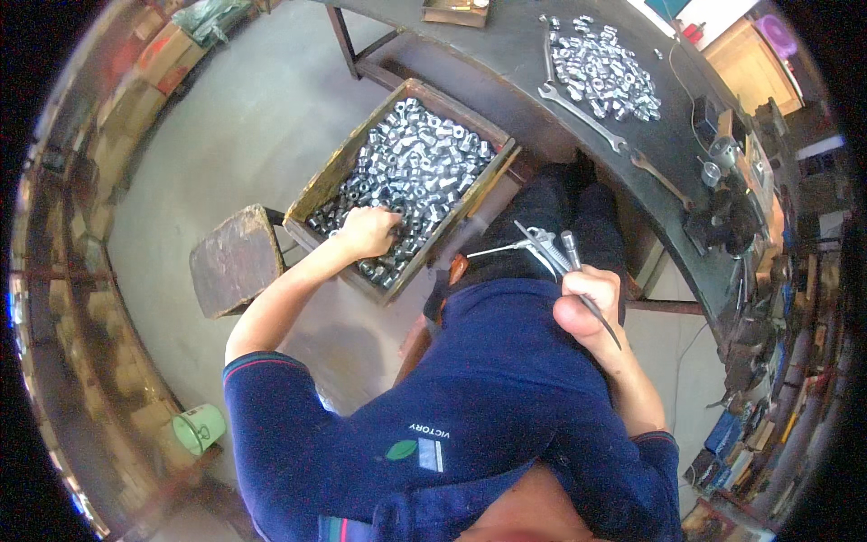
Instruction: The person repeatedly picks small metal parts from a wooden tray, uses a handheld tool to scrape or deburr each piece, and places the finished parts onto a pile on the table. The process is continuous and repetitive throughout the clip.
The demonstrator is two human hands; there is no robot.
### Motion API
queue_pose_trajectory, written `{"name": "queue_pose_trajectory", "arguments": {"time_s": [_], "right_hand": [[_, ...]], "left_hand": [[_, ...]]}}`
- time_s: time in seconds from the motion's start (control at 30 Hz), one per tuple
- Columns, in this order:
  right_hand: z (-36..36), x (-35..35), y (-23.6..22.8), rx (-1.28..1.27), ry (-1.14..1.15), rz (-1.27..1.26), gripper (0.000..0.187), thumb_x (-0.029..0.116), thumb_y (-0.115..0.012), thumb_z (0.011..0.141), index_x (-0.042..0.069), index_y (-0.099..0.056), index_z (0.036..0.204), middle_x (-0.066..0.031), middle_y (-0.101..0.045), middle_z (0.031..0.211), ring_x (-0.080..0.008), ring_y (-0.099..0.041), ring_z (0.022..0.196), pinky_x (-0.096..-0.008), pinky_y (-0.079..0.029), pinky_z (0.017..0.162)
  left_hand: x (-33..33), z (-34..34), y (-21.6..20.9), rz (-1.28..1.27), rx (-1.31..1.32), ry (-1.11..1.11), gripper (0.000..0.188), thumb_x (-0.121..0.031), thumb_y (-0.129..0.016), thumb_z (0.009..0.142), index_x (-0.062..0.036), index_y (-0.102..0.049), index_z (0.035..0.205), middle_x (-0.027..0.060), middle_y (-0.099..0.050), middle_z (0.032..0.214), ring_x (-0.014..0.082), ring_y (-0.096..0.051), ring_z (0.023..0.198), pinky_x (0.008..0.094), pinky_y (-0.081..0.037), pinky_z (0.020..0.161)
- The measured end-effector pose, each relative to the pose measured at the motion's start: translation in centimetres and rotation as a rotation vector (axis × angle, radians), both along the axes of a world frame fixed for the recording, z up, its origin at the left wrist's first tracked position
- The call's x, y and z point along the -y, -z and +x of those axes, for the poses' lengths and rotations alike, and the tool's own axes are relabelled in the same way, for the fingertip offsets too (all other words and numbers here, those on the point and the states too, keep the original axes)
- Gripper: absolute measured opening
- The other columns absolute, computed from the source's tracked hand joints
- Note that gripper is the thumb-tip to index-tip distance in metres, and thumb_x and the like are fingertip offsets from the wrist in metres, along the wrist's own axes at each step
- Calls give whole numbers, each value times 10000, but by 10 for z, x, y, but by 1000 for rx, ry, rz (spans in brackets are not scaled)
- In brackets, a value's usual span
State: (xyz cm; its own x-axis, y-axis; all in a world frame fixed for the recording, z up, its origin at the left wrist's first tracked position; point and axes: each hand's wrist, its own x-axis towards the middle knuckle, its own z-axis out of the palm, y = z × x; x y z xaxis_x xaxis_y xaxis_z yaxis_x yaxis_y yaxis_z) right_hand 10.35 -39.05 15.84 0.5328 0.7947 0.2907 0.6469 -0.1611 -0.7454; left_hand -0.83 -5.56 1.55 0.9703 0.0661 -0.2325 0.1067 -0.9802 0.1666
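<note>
My left hand [368, 233] reaches into a wooden box [316, 185] filled with small silver hex metal fittings [417, 158]. Its fingers curl down among them, and what they grip is hidden. Above my lap, my right hand [591, 303] is closed around a slim, dark, pointed metal tool [603, 318] that sticks out on both sides of the fist. A small metal cylinder [569, 248] rises at the thumb side. Beside it is a silver blow gun [540, 251] with a thin nozzle pointing left; whether the hand also holds it, I cannot tell.
A dark workbench [632, 135] curves along the right, bearing a heap of fittings [610, 72], an open-end wrench [582, 116] and a rusty wrench [659, 178]. A wooden stool [237, 262] stands left of the box. A green bucket [199, 428] is at lower left.
</note>
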Motion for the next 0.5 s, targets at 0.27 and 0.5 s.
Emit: {"name": "queue_pose_trajectory", "arguments": {"time_s": [0.27, 0.5], "right_hand": [[-3, 8, -1, -61, 23, 1, 244, 181, -629, 617, 45, -437, 550, -95, -401, 520, -230, -417, 457, -332, -304, 441], [-9, 14, 10, -1107, 281, 8, 185, 129, -607, 688, 63, -460, 597, -86, -422, 540, -222, -449, 475, -332, -329, 455]], "left_hand": [[-3, 1, -7, -85, -41, -42, 246, -260, -632, 701, -115, -644, 899, 155, -645, 787, 333, -630, 781, 452, -493, 681], [-1, 6, -10, -63, 21, -71, 284, -229, -620, 682, -102, -639, 935, 163, -651, 832, 330, -626, 845, 440, -494, 736]]}}
